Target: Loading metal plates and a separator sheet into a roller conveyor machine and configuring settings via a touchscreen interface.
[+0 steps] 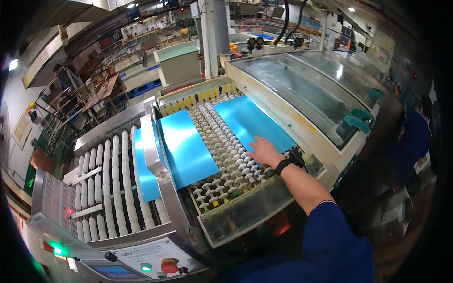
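Observation:
My right hand (pixel 265 152) reaches in from the lower right with its fingers apart. It is over the near edge of a thin, shiny blue sheet (pixel 252 123), and I cannot tell whether the fingertips touch it. The sheet lies flat on rows of white wheel rollers (pixel 219 134), its right end close to the covered section. A second blue sheet (pixel 186 151) lies to the left, passing under a metal crossbar (pixel 153 146) onto long white rollers. A dark band (pixel 283 166) circles my right wrist. My left hand is out of view.
A wet, transparent-covered machine section (pixel 292 78) with green handles (pixel 356 123) stands at right. A control panel (pixel 151 257) with a red knob (pixel 169 265) and green-lit button sits at the near left. Behind stands a pale tank (pixel 181 66). Another person in blue (pixel 415 137) is at far right.

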`<state>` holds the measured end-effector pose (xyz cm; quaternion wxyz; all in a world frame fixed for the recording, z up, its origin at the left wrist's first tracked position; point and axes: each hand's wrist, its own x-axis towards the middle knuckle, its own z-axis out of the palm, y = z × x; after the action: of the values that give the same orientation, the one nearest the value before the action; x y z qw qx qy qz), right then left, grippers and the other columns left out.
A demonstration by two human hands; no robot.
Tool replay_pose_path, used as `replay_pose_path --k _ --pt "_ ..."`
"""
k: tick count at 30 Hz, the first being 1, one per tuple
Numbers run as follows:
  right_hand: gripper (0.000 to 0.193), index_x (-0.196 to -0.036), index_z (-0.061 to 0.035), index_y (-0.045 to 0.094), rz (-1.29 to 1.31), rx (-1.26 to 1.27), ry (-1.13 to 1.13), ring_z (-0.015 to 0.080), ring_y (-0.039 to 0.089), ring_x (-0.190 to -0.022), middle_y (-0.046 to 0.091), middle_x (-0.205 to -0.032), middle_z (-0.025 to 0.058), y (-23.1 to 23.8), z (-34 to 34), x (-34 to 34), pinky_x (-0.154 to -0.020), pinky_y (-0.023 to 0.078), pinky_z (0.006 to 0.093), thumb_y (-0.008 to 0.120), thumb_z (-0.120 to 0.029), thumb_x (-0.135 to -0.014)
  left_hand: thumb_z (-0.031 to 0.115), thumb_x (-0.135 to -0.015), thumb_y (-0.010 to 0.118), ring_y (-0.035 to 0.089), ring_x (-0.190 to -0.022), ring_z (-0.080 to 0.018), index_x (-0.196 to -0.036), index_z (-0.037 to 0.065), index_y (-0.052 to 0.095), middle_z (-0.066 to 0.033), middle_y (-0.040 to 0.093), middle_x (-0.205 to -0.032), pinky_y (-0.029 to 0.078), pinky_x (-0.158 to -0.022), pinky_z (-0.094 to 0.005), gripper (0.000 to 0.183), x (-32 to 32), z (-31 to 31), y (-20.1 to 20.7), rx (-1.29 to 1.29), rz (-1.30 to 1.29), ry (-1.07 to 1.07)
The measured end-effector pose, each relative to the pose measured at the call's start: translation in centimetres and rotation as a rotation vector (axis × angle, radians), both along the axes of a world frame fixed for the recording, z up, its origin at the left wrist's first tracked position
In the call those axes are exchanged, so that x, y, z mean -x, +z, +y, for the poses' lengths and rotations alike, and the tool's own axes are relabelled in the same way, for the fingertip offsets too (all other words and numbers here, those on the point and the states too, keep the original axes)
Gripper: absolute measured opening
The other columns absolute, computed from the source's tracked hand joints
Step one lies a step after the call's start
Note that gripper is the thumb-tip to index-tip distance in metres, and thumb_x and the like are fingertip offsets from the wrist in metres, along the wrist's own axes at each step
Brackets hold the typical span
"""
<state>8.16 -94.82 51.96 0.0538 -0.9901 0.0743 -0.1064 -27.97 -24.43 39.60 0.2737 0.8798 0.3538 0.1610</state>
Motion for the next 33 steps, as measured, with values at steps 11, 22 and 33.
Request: replay_pose_path --k 11,22,33 --pt "0.055 -0.158 -0.0188 0.032 0.394 -0.020 -0.125 0.0423 0.021 -0.151 0.024 -0.165 0.0155 -1.3 -1.3 -2.9 -0.119 0.026 0.0614 0.038 -0.039 -0.107 0.024 -0.096 0.070 0.063 -0.107 -0.0374 -0.125 -0.007 0.062 -0.0269 0.066 -0.122 0.049 -0.098 -0.0429 0.043 1.7 -3.1 -1.9 0.077 0.164 0.087" --pt "0.051 -0.158 -0.0223 0.033 0.412 -0.103 -0.239 0.0369 0.019 -0.153 0.023 -0.167 0.0092 -1.1 -5.6 -3.8 -0.122 0.023 0.0557 0.036 -0.032 -0.109 0.020 -0.094 0.073 0.063 -0.111 -0.0324 -0.132 -0.004 0.059 -0.0234 0.065 -0.127 0.049 -0.100 -0.0420 0.048 0.3 -5.7 -3.2 0.303 0.209 0.125" --pt "0.048 -0.153 -0.0164 0.043 0.313 -0.130 -0.231 0.0372 0.027 -0.150 0.032 -0.162 0.0116 -2.9 -7.9 -3.5 -0.120 0.028 0.0541 0.045 -0.028 -0.107 0.021 -0.095 0.072 0.063 -0.107 -0.0299 -0.132 -0.003 0.059 -0.0195 0.068 -0.124 0.050 -0.094 -0.0404 0.047 4.1 -4.8 -5.6 0.320 0.322 0.058"
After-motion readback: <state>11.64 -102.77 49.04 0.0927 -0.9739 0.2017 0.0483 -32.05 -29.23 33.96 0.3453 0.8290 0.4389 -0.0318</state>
